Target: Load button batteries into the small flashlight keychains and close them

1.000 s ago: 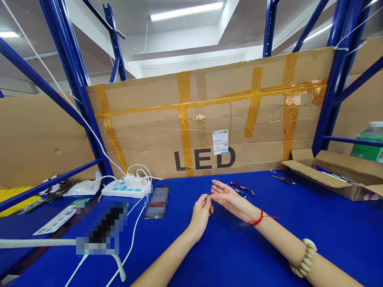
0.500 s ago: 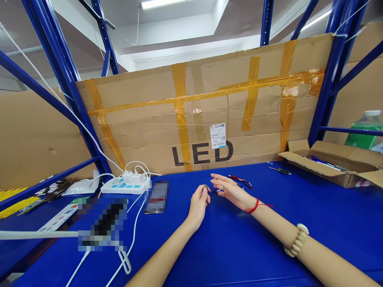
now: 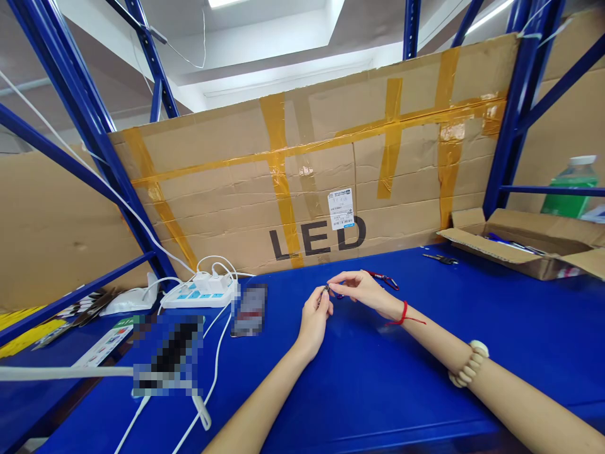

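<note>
Cardboard [image 3: 227, 208] backs blue tabletop [image 3: 387, 372]; left hand [image 3: 314, 320] pinches dark piece [image 3: 326, 289], unclear whether right hand [image 3: 365, 291] grips it.

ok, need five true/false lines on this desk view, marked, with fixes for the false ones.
1. The left hand holds a small dark item. True.
2. The red string bracelet and beaded bracelet are on the left arm. False: both are on the right arm.
3. The red carabiner lies beyond the right hand. True.
4. The key lies inside the open cardboard box. False: it lies on the blue tabletop, left of the box.
5. The white power strip is left of the smartphone. True.
</note>
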The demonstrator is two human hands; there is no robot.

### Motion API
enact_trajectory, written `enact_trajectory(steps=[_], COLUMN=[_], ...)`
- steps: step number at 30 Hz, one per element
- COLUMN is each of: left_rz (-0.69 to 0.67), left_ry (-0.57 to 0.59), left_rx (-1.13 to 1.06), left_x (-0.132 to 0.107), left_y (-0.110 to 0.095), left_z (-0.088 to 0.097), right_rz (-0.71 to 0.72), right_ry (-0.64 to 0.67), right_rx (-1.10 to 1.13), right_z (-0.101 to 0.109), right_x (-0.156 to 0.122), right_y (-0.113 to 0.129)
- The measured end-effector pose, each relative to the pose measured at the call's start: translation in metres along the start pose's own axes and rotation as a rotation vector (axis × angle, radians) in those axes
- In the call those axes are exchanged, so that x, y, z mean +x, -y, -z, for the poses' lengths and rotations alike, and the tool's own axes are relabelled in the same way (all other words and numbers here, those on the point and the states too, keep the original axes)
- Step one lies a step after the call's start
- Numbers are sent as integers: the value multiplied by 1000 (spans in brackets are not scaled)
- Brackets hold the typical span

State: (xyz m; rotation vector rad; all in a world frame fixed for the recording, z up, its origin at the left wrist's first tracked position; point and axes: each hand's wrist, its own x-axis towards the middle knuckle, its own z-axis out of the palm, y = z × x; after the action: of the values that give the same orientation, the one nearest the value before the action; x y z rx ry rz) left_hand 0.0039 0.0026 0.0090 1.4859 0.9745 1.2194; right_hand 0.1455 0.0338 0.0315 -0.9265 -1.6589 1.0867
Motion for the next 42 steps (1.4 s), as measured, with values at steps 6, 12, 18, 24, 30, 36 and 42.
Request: enact_trajectory(steps=[6, 12, 18, 24, 30, 36, 42], left_rz=[-57, -54, 65, 18, -95, -128, -153], left_ry=[-101, -80, 5, 31, 117, 156, 207], left_rx=[62, 80, 0, 60, 204, 355, 443], left_x=[1, 0, -2, -2, -2, -4, -7], left_y=[2, 3, -5, -1, 7, 6, 6], left_z=[4, 3, 1, 2, 0, 1, 2], right_rz=[-39, -48, -48, 53, 240, 268, 227], right_ry=[37, 43, 49, 66, 158, 218, 247], right_rx=[-23, -15, -11, -98, -197, -248, -251], right_z=[2, 3, 2, 7, 23, 32, 37], right_x=[-2, 2, 1, 2, 4, 5, 6], right_y=[3, -11, -9, -8, -11, -15, -20])
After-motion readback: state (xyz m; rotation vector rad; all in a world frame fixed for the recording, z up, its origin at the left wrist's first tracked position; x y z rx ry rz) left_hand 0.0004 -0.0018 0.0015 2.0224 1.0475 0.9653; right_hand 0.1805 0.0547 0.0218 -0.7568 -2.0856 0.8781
